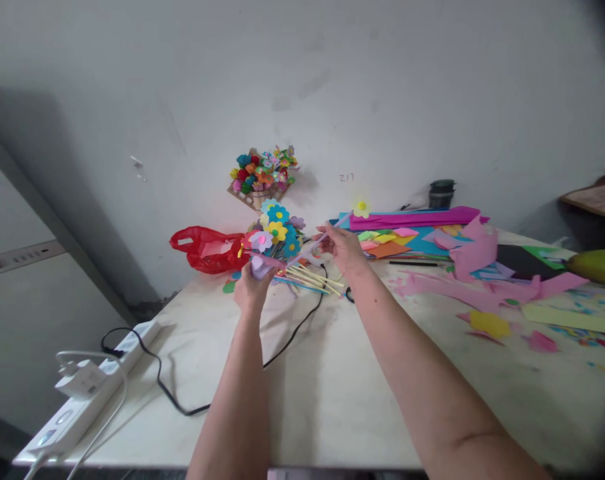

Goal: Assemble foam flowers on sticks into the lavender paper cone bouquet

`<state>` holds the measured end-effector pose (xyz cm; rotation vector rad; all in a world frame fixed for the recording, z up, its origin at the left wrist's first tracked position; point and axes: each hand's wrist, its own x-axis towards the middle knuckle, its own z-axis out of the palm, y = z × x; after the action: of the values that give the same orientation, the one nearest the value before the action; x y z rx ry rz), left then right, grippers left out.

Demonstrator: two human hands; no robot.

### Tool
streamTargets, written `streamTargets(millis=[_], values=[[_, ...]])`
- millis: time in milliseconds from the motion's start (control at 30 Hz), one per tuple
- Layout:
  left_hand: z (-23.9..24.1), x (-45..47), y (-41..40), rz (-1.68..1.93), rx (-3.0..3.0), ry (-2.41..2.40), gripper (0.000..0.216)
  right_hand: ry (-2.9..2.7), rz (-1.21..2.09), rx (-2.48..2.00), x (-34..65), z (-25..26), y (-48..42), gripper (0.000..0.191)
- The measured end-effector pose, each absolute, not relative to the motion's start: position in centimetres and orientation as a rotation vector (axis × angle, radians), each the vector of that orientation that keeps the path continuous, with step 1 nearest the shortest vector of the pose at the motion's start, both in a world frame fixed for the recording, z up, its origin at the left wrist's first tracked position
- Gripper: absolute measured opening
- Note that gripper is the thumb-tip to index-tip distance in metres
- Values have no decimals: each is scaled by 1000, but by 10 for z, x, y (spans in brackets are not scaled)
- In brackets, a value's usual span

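Left hand (251, 285) was closed around the bunched stems of a bouquet of coloured foam-paper flowers on thin sticks (275, 233), held above the far part of the white tabletop (322, 373). Right hand (343, 248) pinched a single stick flower with a yellow-centred pale head (361, 208); its long axis ran from the bouquet's base up and right, head toward the wall. Judged well along: many blooms already bundled, this one not yet seated. Loose bare sticks (315, 279) and sheets of coloured foam paper (412, 230) remained, suggesting more to add.
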<state>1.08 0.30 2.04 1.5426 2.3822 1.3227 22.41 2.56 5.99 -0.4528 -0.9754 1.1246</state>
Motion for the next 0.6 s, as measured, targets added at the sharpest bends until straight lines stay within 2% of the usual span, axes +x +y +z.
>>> streamTargets(millis=[267, 600], values=[[16, 18, 2, 1274, 1653, 2401, 73, -978, 974, -509, 207, 65, 22, 31], [16, 24, -1, 1218, 1682, 2421, 73, -1050, 851, -610, 200, 58, 28, 36]])
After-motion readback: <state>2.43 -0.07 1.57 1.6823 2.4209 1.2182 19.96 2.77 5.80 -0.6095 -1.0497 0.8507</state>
